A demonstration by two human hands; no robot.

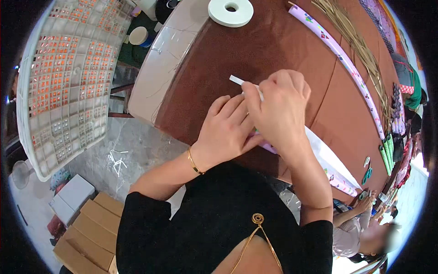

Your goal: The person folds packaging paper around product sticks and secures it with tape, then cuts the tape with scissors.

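Over the brown-covered table, my right hand (279, 107) is closed in a pinch on a narrow white strip (236, 80), whose free end sticks out to the left. Close beside it, my left hand (226, 130) has its fingers bent over the end of a lilac patterned paper (336, 181). That paper runs off to the right under my right forearm, with its white inner side (319, 148) showing. My hands hide most of the place where strip and paper meet.
A white tape roll (231, 13) lies at the table's far edge. A long patterned tube (344, 61) and dry stalks (356, 41) lie right, near green-handled scissors (367, 175). A white plastic crate (73, 77) stands left, cardboard boxes (89, 228) below. A co-worker (351, 233) sits right.
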